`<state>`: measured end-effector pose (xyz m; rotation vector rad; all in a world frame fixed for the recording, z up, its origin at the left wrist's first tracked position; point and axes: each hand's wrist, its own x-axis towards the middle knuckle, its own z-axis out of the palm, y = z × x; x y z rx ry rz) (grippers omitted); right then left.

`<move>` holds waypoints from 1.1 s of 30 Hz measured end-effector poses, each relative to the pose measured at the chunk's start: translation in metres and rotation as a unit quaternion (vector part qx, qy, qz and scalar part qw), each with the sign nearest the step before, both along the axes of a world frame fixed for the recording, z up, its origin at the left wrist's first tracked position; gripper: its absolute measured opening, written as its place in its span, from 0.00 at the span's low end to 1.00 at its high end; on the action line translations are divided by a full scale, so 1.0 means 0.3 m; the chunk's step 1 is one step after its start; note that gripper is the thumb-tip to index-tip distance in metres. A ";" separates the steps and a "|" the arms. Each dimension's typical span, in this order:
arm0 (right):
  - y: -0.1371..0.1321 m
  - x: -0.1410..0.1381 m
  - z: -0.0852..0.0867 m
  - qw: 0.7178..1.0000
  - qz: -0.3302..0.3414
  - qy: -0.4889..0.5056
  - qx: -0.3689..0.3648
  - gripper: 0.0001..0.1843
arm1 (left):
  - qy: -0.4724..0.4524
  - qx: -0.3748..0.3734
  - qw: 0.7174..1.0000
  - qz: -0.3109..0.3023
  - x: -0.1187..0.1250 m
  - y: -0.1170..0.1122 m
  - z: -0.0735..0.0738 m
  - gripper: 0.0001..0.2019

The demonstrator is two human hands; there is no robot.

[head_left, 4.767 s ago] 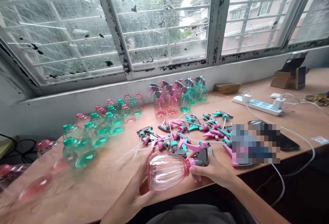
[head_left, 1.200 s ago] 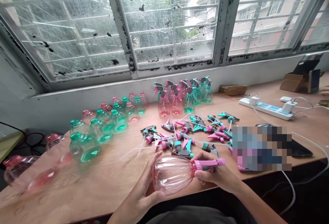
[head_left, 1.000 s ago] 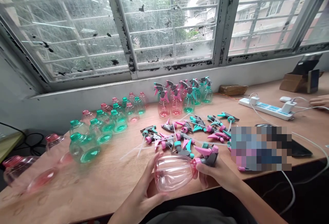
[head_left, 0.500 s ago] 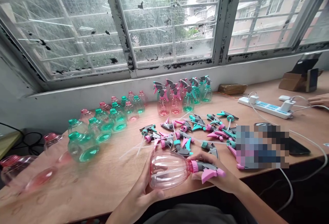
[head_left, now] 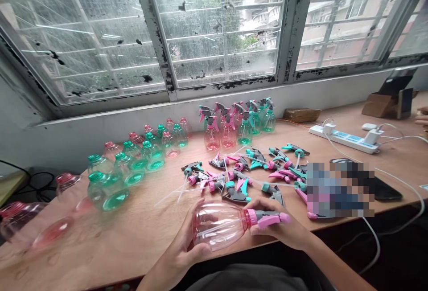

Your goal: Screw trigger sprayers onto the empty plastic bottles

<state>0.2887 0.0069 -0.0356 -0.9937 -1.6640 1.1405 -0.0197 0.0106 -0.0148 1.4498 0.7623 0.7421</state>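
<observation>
Grip first: left hand (head_left: 186, 247) wrapped round belly of pink bottle (head_left: 217, 225), lying sideways at lower centre of frame, by near edge of table (head_left: 133, 237). Right hand (head_left: 285, 233) pinched on trigger head (head_left: 268, 217) at its pink collar, seated on neck. Best done with bottle braced firm, head held in line with neck (tilt probably crosses threads), body squeezed lightly. Mid-frame: loose trigger heads (head_left: 239, 177). Left: capped bottles (head_left: 133, 166). Upper centre: finished sprayers (head_left: 234, 124).

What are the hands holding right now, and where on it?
One pink bottle, lying sideways: left hand cups its body, right hand grips the spray head at its neck.
</observation>
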 end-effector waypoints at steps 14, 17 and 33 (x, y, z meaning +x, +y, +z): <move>-0.013 -0.025 0.022 0.986 0.024 0.107 -0.129 0.27 | -0.040 -0.026 0.999 -0.003 0.011 -0.021 -0.010 0.44; -0.003 -0.030 0.002 0.981 0.007 0.129 -0.143 0.23 | -0.048 -0.020 0.999 -0.010 0.016 -0.018 -0.025 0.45; 0.153 0.254 0.430 0.873 -0.391 -0.153 0.248 0.21 | 0.055 0.052 0.996 -0.055 0.009 -0.010 0.025 0.39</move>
